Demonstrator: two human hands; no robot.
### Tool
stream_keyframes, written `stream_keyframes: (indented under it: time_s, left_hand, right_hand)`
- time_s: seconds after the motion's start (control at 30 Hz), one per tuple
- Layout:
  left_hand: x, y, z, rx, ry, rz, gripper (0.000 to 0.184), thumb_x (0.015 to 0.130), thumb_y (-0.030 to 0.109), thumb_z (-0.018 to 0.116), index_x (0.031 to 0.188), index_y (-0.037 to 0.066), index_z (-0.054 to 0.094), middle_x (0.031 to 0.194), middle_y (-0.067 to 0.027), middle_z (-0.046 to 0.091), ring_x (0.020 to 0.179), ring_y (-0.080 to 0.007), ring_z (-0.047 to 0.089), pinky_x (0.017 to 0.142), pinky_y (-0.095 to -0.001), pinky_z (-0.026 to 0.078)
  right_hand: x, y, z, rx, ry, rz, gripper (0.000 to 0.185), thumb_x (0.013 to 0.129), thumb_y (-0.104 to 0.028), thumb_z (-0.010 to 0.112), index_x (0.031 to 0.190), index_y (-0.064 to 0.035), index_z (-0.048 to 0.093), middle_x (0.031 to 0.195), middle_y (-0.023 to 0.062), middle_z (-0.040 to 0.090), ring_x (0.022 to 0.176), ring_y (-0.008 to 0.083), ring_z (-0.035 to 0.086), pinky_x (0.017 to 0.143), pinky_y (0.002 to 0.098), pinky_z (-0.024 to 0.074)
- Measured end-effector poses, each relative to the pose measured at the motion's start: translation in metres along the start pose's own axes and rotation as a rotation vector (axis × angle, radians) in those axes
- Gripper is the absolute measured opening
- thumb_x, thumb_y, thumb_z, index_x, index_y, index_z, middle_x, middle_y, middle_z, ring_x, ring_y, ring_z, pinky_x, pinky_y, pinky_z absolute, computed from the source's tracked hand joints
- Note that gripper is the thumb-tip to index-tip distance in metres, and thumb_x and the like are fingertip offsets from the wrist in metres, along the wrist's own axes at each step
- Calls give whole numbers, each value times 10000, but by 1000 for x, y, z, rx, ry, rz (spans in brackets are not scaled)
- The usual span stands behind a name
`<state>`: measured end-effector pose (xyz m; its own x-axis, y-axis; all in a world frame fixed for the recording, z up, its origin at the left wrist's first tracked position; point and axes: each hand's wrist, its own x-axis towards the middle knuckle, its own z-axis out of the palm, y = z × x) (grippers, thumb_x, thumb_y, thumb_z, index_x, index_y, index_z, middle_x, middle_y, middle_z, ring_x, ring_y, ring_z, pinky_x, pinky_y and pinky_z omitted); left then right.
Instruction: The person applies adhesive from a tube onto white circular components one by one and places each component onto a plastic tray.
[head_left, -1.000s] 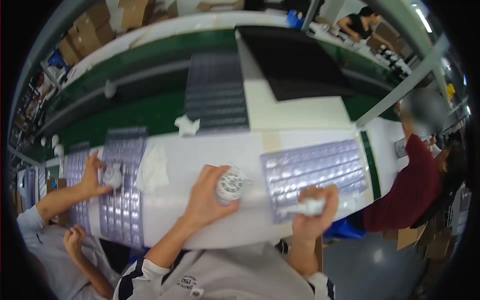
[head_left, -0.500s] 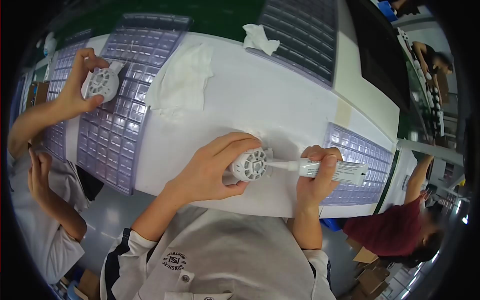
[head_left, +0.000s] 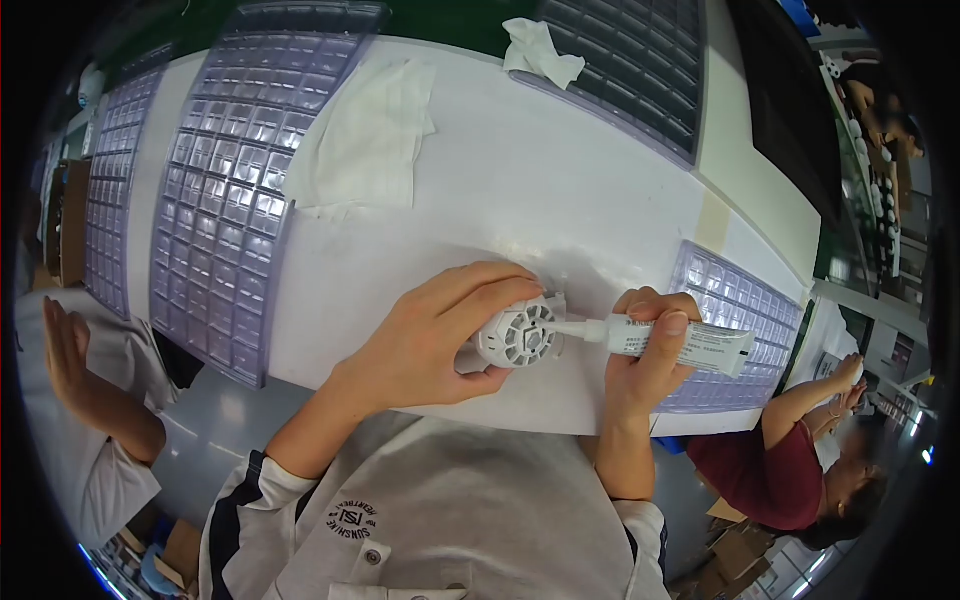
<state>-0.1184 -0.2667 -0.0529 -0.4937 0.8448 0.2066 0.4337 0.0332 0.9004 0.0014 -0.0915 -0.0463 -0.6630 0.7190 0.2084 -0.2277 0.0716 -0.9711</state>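
Note:
My left hand is closed around the side of a round white plastic housing, with its face of slots turned up toward me. In my right hand is a white squeeze tube with printed text, gripped between thumb and fingers. The tube's long thin nozzle points left and its tip is at the middle of the housing's slotted face. Whether anything is coming out of the tip is too small to tell. Both hands are over the white table near its front edge.
Clear compartment trays lie to the left, right and back. A white cloth is beside the left tray; a crumpled tissue rests on the back one. Co-workers sit on the left and right.
The left co-worker's hand, which held a similar white housing over the left tray, has gone from there. The right co-worker's arms have shifted. My hands keep the same hold; the view has shifted slightly.

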Motion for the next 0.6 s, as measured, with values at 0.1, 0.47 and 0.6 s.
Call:
stream_keyframes:
  time_s: [0.1,0.47,0.6]
  left_hand:
    - [-1,0,1,3,4,9,645,598,35,785,1209,38,580,1200,-125,602,1053,-294,631,858,-355,539]
    - [-1,-1,2,20,9,11,646,591,36,790,1204,41,583,1199,-123,605,1040,-290,638,848,-352,546]
    - [0,0,1,31,4,4,648,585,37,793,1198,41,584,1198,-124,605,1039,-288,639,847,-350,547]
  right_hand:
    - [-2,-5,2,-65,-9,35,359,981,-322,558,755,-48,503,642,34,498,506,104,373,485,275,305]
    - [-3,1,-2,-32,-17,39,287,959,-287,605,844,-28,564,708,91,613,522,67,454,461,218,344]
    - [0,-6,2,-136,3,54,352,984,-303,551,757,-40,496,654,38,512,511,102,389,473,274,305]
